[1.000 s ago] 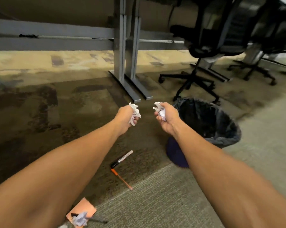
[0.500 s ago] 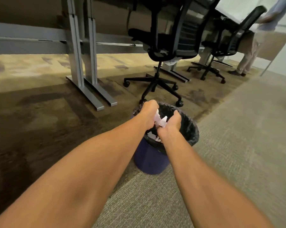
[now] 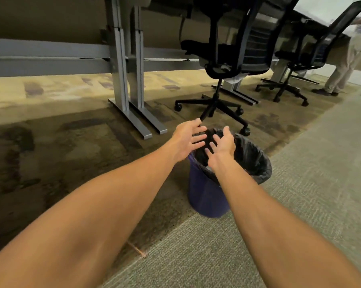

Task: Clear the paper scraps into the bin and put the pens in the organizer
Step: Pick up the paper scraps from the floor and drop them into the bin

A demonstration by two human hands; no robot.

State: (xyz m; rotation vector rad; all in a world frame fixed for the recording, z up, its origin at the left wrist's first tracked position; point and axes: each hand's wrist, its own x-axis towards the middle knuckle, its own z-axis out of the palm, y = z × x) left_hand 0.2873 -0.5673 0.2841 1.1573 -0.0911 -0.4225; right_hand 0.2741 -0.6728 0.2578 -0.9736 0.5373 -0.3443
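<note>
A dark blue bin [image 3: 206, 196] lined with a glossy black bag [image 3: 252, 161] stands where mottled brown-and-tan patterned carpet [image 3: 51, 142] meets plain grey-green, finely ribbed carpet [image 3: 300, 204]. Behind it, silver-grey metal desk legs [image 3: 121, 65] rise beside two black office chairs [image 3: 233, 48] on black wheeled bases, against a dull brown panel [image 3: 40, 17] crossed by a grey rail [image 3: 46, 59]. At far right a person's beige trousers [image 3: 341, 65] and dark shoes [image 3: 325, 92] show, and a thin orange pen [image 3: 137, 249] lies at the carpet seam.
</note>
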